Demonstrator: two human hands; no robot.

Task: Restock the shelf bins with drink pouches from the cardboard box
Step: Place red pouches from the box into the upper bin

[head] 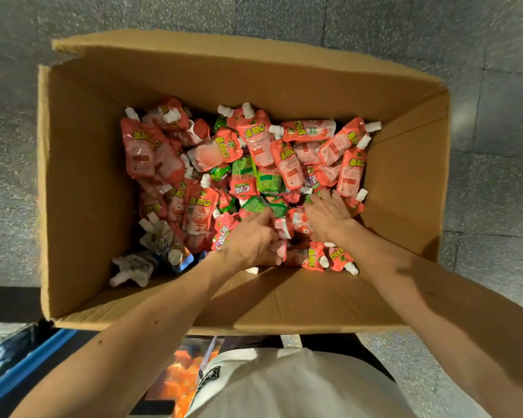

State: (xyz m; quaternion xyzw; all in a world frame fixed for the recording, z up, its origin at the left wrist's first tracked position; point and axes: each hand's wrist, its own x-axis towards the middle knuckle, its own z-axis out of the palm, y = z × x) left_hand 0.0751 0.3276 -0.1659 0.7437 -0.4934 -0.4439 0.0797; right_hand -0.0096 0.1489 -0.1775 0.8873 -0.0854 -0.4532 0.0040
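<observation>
Both hands are reaching into the cardboard box [88,176]. Left hand [252,241] is curling its fingers round a red pouch [280,250] at its fingertips. Right hand [329,217] is lying flat, fingers spread, gripping nothing, pressing on loose drink pouches [287,164] beneath and ahead of it

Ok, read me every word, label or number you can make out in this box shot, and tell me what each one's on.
"益起C", as best it reads, in yellow: red drink pouches.
Green pouches: print too blurred.
White-and-blue pouches: too blurred.
Shirt graphic: unreadable.
Cardboard box: no print visible.
</observation>
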